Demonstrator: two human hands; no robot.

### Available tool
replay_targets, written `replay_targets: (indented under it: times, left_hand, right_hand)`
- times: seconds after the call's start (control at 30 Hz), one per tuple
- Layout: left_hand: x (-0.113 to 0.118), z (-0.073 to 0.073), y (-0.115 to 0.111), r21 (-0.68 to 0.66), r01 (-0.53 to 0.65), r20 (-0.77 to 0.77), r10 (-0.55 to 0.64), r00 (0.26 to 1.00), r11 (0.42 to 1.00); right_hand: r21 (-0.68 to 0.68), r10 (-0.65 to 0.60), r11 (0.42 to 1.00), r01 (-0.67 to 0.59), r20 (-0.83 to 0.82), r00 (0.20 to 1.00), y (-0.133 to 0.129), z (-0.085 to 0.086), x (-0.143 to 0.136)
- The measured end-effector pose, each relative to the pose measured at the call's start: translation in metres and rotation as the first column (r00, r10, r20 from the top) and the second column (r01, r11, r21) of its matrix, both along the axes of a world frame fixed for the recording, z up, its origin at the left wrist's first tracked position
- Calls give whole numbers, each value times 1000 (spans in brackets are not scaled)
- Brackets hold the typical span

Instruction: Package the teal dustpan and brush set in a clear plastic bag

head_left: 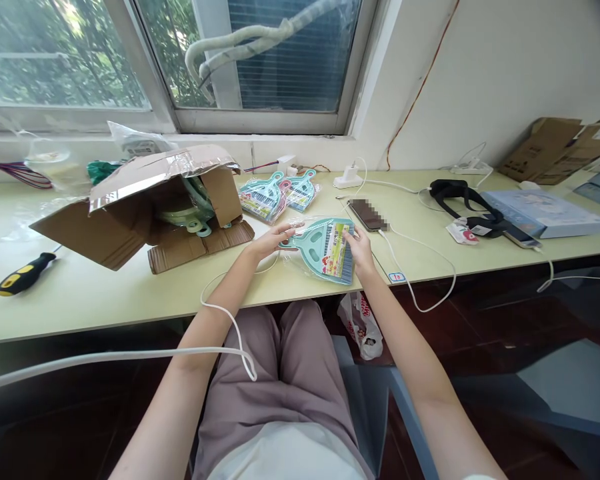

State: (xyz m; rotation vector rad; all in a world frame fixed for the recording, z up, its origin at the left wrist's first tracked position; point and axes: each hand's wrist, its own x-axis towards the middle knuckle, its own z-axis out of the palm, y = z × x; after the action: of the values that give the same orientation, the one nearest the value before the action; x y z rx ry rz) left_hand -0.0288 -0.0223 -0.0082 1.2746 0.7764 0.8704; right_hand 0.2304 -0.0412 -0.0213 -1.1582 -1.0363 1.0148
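Observation:
A teal mini dustpan and brush set, in clear wrap with a yellow label, lies at the table's front edge between my hands. My left hand grips its handle end. On the brush side, my right hand has its fingers closed over the edge near the label. Behind it lie more wrapped dustpan sets, teal with some pink. To the left an open cardboard box rests on its side, with pale green and teal plastic pieces inside.
A black and yellow screwdriver lies at the left. Right of my hands are a phone, white cables, a black head strap and a pale blue box. A white cable crosses over my left forearm.

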Motion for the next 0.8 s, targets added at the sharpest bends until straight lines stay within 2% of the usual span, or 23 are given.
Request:
replay_targets:
  times: [0.13, 0.2, 0.27, 0.4, 0.57, 0.8]
  left_hand:
    - [0, -1, 0, -7, -29, -10, 29, 1000, 1000]
    - [0, 0, -1, 0, -59, -9, 59, 998, 998]
    - [0, 3, -3, 10, -70, -5, 70, 998, 998]
    - [1, 11, -9, 24, -54, 15, 53, 998, 998]
    - [1, 9, -8, 18, -42, 28, 42, 999, 999]
    - [1, 7, -7, 39, -38, 30, 37, 999, 999]
  right_hand:
    - [51, -128, 991, 124, 83, 988, -5, -3, -6]
    - [136, -192, 976, 170, 167, 967, -8, -2, -8]
    - [231, -220, 959, 163, 245, 944, -11, 0, -9]
    - [304, -145, 951, 53, 290, 946, -13, 5, -6]
    - [274, -77, 962, -15, 322, 944, -11, 3, 2]
    - [259, 7, 956, -137, 447, 894, -14, 7, 9]
